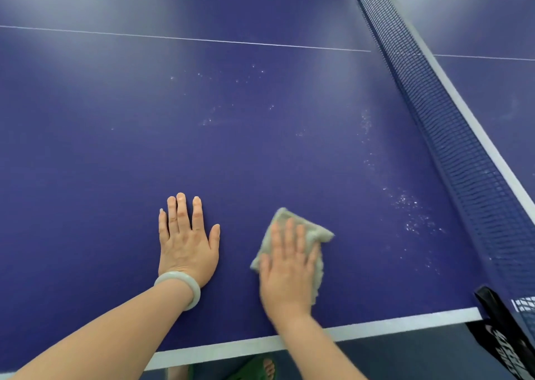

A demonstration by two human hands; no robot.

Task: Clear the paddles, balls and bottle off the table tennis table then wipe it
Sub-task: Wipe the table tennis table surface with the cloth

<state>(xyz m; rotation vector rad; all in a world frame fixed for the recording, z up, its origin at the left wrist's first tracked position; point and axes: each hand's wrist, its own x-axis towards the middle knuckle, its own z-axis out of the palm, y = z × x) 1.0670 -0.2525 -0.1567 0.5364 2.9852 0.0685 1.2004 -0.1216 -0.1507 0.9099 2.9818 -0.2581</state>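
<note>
Desk (pixel 260 148): blue table tennis top, fills most of the view, seen from the near long edge w/ white border line (pixel 376 326) along it. Thin white centre line (pixel 202 39) runs across the far part. Net (pixel 451 136) on the right, dark mesh w/ white top band, running diagonally from top centre to bottom right; black clamp (pixel 498 330) w/ white lettering holds it at the desk edge, lower right. Cloth (pixel 315 235): pale grey-green, fuzzy, folded-ish, lies flat on the desk near the near edge, right of centre, well short of the net. Right hand (pixel 286 269) sits palm-down on top of the cloth, fingers (pixel 289 235) straight and spread, pressing rather than gripping; hand is blurred, so thumb position is prob. flat but can't confirm. One cloth corner pokes out past the fingertips, another left of the palm. Left hand (pixel 186 243) is flat on bare desk just left of the cloth, not touching it, fingers released and extended, thumb out to the right. Pale bangle (pixel 185 285) on the left wrist. White specks (pixel 411 206) scattered on the surface betw. the cloth and the net, fainter ones mid-desk. Below the desk edge: dark floor (pixel 405 356) and a green sandal (pixel 254 368) w/ toes showing.
</note>
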